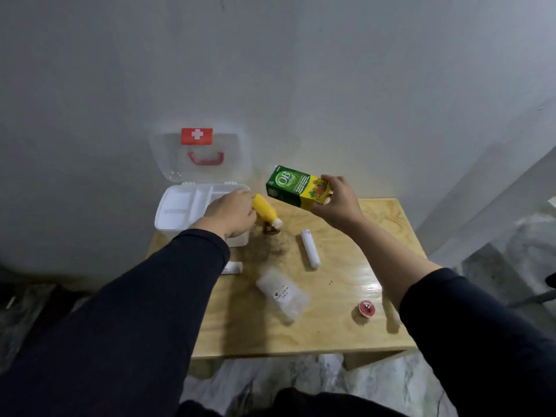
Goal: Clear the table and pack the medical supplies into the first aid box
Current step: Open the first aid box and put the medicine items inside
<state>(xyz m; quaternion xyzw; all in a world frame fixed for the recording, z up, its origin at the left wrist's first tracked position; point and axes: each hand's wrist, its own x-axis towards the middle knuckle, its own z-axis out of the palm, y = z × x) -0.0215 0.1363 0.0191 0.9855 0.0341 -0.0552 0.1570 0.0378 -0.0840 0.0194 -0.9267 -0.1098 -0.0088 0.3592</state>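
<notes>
The white first aid box (168, 216) stands open at the table's far left, its clear lid (200, 155) with a red cross and red handle leaning against the wall. My left hand (231, 213) grips a yellow bottle (266, 210) with a white cap, tilted, just right of the box. My right hand (338, 200) holds a green and yellow herbal medicine carton (296, 188) in the air above the table's far side. On the table lie a white bandage roll (310, 249), a clear plastic pouch (282, 293) and a small red round tin (367, 308).
The small wooden table (301, 332) stands against a grey wall. A white tube (233, 267) lies partly hidden under my left sleeve. Another pale item (392, 314) sits by my right forearm near the table's right edge. A dark stain (270, 245) marks the wood.
</notes>
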